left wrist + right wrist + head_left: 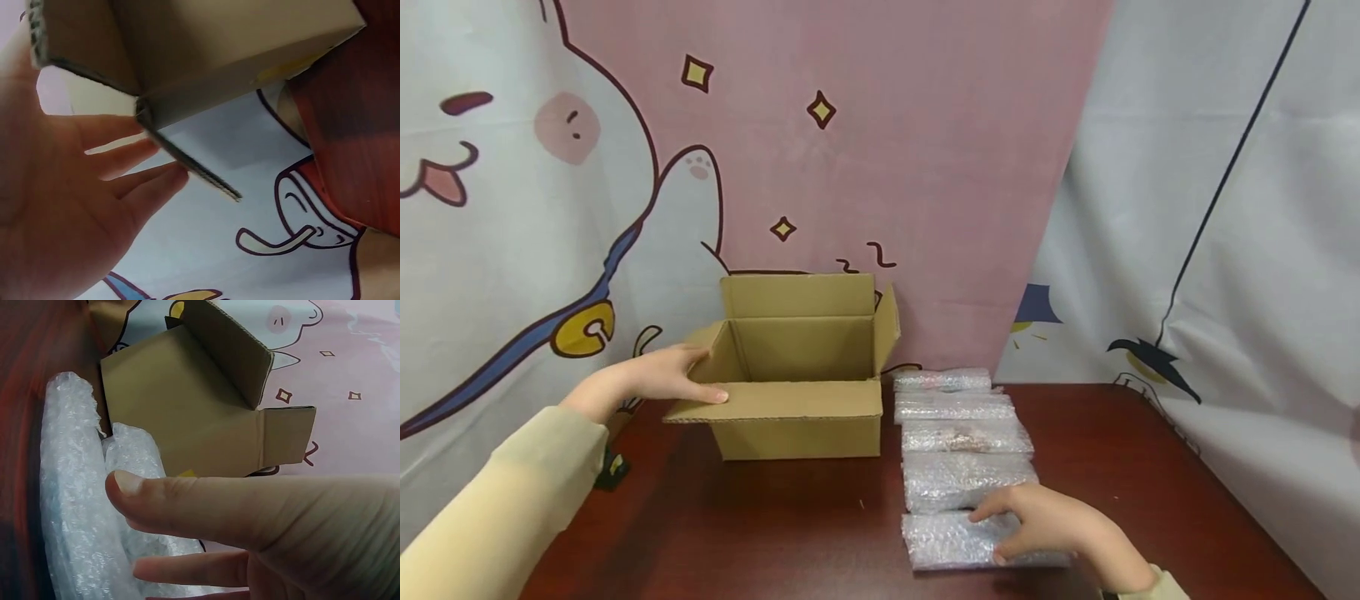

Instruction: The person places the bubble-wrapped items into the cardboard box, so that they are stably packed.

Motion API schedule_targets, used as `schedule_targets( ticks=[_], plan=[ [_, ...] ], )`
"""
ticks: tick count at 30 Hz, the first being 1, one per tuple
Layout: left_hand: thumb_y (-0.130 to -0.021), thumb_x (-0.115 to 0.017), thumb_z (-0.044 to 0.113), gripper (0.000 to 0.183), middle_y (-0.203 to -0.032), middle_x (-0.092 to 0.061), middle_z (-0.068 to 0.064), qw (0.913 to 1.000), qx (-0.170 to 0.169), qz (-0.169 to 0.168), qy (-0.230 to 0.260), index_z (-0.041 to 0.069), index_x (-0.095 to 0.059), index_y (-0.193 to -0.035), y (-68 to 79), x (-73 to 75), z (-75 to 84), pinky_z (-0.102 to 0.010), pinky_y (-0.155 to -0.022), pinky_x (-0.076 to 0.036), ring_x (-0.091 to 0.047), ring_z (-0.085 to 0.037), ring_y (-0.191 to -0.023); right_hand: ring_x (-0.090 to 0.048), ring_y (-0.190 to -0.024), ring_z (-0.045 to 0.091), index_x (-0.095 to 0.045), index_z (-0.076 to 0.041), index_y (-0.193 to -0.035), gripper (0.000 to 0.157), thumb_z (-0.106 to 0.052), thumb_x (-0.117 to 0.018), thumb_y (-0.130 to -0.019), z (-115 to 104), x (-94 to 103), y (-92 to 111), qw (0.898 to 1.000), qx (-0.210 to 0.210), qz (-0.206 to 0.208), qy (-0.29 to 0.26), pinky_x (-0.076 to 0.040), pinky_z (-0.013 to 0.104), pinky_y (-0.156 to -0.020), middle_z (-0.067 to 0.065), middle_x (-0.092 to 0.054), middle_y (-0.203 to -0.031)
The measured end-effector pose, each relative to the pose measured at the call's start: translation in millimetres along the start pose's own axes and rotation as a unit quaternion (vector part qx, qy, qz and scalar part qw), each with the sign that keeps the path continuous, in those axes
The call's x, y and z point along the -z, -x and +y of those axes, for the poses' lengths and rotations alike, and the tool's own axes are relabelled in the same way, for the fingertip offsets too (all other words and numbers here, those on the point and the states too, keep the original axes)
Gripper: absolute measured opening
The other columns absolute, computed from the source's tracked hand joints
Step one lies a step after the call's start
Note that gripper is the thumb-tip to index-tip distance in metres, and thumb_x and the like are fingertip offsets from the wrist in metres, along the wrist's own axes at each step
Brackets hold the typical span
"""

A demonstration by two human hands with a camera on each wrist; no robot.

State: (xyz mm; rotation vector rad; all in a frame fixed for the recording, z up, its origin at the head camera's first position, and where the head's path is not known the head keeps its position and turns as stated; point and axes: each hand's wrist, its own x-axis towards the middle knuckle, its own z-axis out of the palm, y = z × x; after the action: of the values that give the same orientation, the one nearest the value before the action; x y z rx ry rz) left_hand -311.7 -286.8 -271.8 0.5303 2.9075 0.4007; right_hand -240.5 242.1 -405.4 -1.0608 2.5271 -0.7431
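An open cardboard box (797, 437) stands on the table with its flaps spread out. At its left front corner is my left hand (658, 375), thumb lying over the front flap (805, 400) and fingers by the left flap. In the left wrist view, the fingers of that hand (94, 175) are extended against the cardboard. Over the nearest bubble-wrapped bundle (947, 537) hovers my right hand (1048, 525), thumb and fingers apart. The right wrist view has nothing between the thumb and fingers of this hand (250, 519); contact with the bubble wrap (78, 487) is unclear.
Several more bubble-wrapped bundles (966, 437) lie in a column right of the box, reaching back to the curtain. The dark red table (1120, 450) ends at a printed cloth (925, 167) behind. A small dark object (612, 471) sits at the left edge.
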Motion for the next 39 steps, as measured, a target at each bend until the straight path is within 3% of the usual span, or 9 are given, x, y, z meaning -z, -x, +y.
schedule_targets(
  ticks=[9,17,22,39],
  plan=[
    [-0.08,-0.072,0.056,0.108,-0.145,-0.027,-0.039,0.9981,-0.024,0.057,0.004,-0.018,-0.026,-0.144,2.6,-16.7,-8.5,-0.063,-0.103,-0.029,-0.027,-0.054,-0.133,-0.057,-0.107,0.007,-0.072,-0.017,-0.114,0.045,-0.022,-0.085,-0.071,3,-5.1,-3,1.0,0.003,0.0,0.025,-0.051,0.03,-0.083,-0.007,-0.067,-0.114],
    [-0.079,-0.073,0.055,0.108,-0.146,-0.026,-0.039,0.9975,-0.027,0.065,0.003,-0.017,-0.025,-0.144,3.0,-20.4,-10.7,-0.064,-0.103,-0.029,-0.027,-0.055,-0.133,-0.056,-0.112,0.009,-0.07,-0.021,-0.121,0.058,-0.018,-0.087,-0.065,3,-14.2,-5,0.999,0.007,0.006,0.051,-0.05,0.032,-0.088,-0.011,-0.063,-0.12],
    [-0.08,-0.073,0.055,0.108,-0.146,-0.026,-0.039,0.9974,-0.031,0.065,0.001,-0.017,-0.025,-0.144,2.7,-19.5,-10.5,-0.064,-0.103,-0.029,-0.027,-0.055,-0.133,-0.054,-0.114,0.012,-0.065,-0.029,-0.128,0.07,-0.022,-0.088,-0.062,2,-20.4,-5,0.995,0.015,0.022,0.098,-0.048,0.036,-0.091,-0.014,-0.06,-0.123],
    [-0.079,-0.072,0.056,0.108,-0.146,-0.026,-0.039,0.9978,-0.022,0.063,0.001,-0.016,-0.025,-0.145,4.6,-20.5,-10.4,-0.065,-0.103,-0.028,-0.026,-0.055,-0.133,-0.056,-0.112,0.01,-0.06,-0.031,-0.134,0.079,-0.02,-0.089,-0.061,1,-26.2,-9,0.987,0.03,0.019,0.158,-0.049,0.037,-0.089,-0.011,-0.06,-0.122]
  ],
)
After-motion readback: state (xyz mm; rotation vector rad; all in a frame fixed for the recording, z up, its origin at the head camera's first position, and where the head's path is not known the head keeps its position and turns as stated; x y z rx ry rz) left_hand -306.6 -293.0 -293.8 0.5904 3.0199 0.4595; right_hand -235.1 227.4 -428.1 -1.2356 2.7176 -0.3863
